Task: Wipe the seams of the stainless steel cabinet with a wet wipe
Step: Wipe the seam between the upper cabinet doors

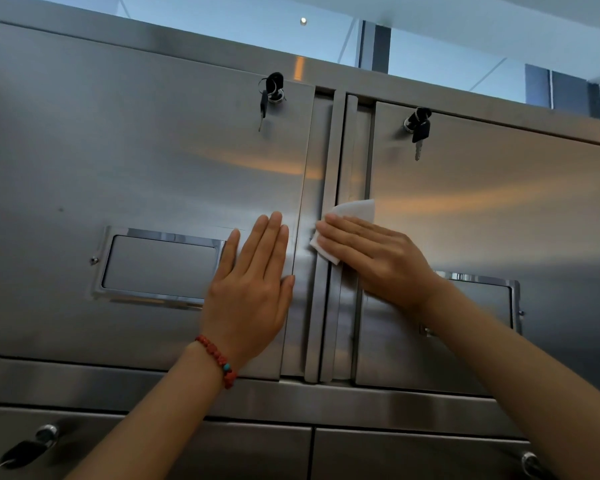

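Two brushed stainless steel cabinet doors (146, 161) meet at the vertical centre seam (323, 237), my landmark. I judge the wiping about midway: the stretch of seam above looks unreached and the lower run I cannot assess. My left hand (250, 289) lies flat left of the seam, fingers together. My right hand (374, 258) presses the folded white wet wipe (352, 213) onto the seam, fingers extended, close together. I count two recessed handles, two key bunches up top.
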A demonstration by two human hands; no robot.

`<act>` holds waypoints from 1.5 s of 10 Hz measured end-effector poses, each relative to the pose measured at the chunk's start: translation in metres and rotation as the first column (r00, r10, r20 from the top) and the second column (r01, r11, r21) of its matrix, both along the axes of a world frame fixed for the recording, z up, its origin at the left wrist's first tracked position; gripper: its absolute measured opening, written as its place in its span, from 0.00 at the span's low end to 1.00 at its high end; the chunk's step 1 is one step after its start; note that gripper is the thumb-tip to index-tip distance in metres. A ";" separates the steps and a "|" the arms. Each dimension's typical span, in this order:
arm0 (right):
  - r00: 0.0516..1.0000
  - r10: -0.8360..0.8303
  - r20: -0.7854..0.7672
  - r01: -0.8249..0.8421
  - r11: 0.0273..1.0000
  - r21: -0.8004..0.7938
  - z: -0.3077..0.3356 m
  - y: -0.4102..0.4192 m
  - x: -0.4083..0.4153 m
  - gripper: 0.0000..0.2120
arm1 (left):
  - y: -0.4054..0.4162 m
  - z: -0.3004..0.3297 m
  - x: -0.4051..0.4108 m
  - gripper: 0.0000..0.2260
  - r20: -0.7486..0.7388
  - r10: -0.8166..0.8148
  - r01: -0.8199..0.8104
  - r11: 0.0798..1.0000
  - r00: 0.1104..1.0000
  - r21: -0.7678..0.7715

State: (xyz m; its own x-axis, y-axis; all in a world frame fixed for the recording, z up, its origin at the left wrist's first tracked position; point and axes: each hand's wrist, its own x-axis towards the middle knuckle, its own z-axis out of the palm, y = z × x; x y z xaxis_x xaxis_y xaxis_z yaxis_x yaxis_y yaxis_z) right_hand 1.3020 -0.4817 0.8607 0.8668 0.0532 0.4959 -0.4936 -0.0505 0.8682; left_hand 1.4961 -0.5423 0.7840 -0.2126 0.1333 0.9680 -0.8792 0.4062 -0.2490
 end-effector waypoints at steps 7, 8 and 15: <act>0.999 0.006 0.048 -0.006 1.000 0.002 0.002 0.003 0.003 0.16 | -0.001 0.000 -0.001 0.25 -0.003 -0.023 0.023 1.000 1.000 0.006; 0.999 0.017 0.043 -0.017 1.000 0.000 -0.007 0.003 0.003 0.15 | -0.001 0.000 0.000 0.25 0.001 -0.025 0.025 1.000 1.000 0.012; 0.998 -0.005 -0.061 0.012 0.994 0.108 -0.067 0.003 -0.007 0.13 | -0.001 -0.001 -0.001 0.25 0.007 -0.026 0.025 1.000 1.000 0.013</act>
State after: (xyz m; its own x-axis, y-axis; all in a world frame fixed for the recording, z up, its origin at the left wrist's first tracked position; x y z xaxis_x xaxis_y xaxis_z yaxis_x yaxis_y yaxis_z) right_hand 1.2953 -0.4790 0.7942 0.8955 -0.0053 0.4451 -0.4413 -0.1416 0.8861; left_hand 1.4955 -0.5429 0.7834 -0.2159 0.1260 0.9683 -0.8668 0.4318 -0.2495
